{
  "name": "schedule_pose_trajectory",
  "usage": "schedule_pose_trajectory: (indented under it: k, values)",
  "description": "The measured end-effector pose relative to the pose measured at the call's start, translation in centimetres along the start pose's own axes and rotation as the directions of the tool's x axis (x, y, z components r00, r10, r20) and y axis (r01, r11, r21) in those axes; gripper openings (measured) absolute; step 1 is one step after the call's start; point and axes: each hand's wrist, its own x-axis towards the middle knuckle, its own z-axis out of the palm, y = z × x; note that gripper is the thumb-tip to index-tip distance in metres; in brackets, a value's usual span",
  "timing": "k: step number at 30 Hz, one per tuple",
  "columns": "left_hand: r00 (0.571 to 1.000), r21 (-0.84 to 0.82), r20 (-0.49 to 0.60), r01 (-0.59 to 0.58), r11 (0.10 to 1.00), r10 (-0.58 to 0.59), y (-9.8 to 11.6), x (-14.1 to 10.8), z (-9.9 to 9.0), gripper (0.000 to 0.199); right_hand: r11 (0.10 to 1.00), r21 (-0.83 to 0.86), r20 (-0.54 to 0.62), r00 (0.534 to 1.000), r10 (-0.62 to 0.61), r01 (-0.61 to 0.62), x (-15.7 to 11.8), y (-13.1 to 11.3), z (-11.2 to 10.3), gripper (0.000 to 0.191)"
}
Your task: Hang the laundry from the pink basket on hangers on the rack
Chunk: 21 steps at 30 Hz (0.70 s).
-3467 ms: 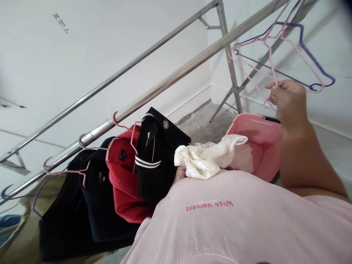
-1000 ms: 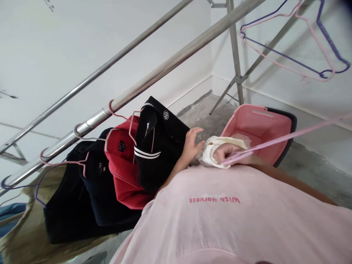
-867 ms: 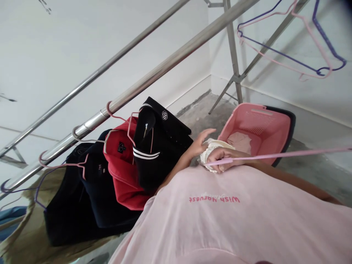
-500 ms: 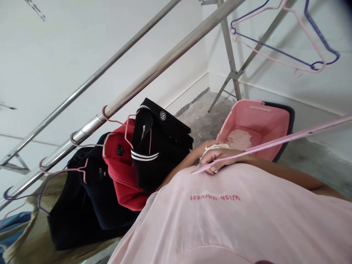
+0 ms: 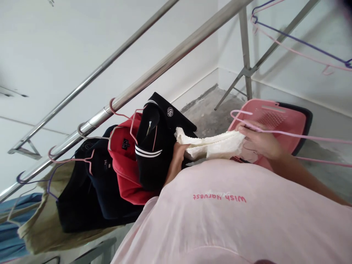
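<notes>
White walls (image 5: 90, 40), grey floor (image 5: 206, 114).

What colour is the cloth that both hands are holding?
The cloth is creamy white; the head view, the only one, shows it.

Single head-worn view, looking forward and down, close above the pink shirt (image 5: 220, 223), metal rail (image 5: 165, 65) beyond

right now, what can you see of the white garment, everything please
The white garment is off-white and looks like thin, soft cloth with a bumpy edge. It is drawn out lengthwise in front of the person's body, creased, with two edges showing along an opening. The left hand grips one end; the right hand, which holds a pink hanger, is at the other. Its full shape can't be told.
</notes>
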Motion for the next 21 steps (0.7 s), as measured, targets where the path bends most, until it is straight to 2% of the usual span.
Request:
schedule_pose_trajectory:
  k: [4, 7, 9, 11, 14, 16, 17, 19, 21]
  values:
    - [0.998, -0.136, -0.034, -0.057, 0.989, 0.053, 2.1, -1.5, 0.3, 0.045, 0.996, 0.086, -0.077, 0.997, -0.017, 0.023, 1.2, 0.7, -1.2, 0.022]
    - [0.977, -0.083, -0.137, -0.175, 0.981, 0.163, 3.0, -1.7, 0.0, 0.03, 0.989, 0.149, -0.159, 0.987, 0.013, 0.011, 1.4, 0.6, -1.6, 0.022]
    - [0.946, 0.046, -0.182, -0.263, 0.964, 0.267, 3.0, -1.6, -0.2, 0.024, 0.985, 0.175, -0.169, 0.985, 0.032, -0.002, 1.2, 0.4, -1.6, 0.023]
    - [0.911, 0.247, -0.167, -0.332, 0.91, 0.377, 2.8, -1.5, -0.4, 0.033, 0.98, 0.198, -0.15, 0.988, 0.039, -0.009, 0.9, 0.2, -1.4, 0.025]
    - [0.883, 0.556, 0.028, -0.404, 0.726, 0.469, 2.1, -1.4, -0.3, 0.06, 0.972, 0.231, -0.151, 0.986, 0.065, -0.029, 0.4, 0.0, -1.1, 0.027]
    - [0.901, 0.655, 0.193, -0.413, 0.633, 0.389, 1.6, -1.4, -0.1, 0.056, 0.97, 0.241, -0.175, 0.981, 0.088, -0.044, 0.2, 0.0, -0.9, 0.028]
    - [0.917, 0.668, 0.249, -0.395, 0.63, 0.31, 1.4, -1.5, -0.1, 0.048, 0.969, 0.241, -0.184, 0.978, 0.093, -0.047, 0.2, 0.1, -1.0, 0.029]
    - [0.942, 0.617, 0.308, -0.302, 0.727, 0.131, 1.2, -1.7, 0.0, 0.03, 0.976, 0.212, -0.17, 0.981, 0.089, -0.051, 0.2, 0.1, -1.3, 0.029]
    - [0.94, 0.425, 0.338, -0.111, 0.898, -0.043, 1.6, -2.2, 0.0, 0.016, 0.991, 0.118, -0.09, 0.993, 0.078, -0.068, 0.2, 0.1, -1.8, 0.031]
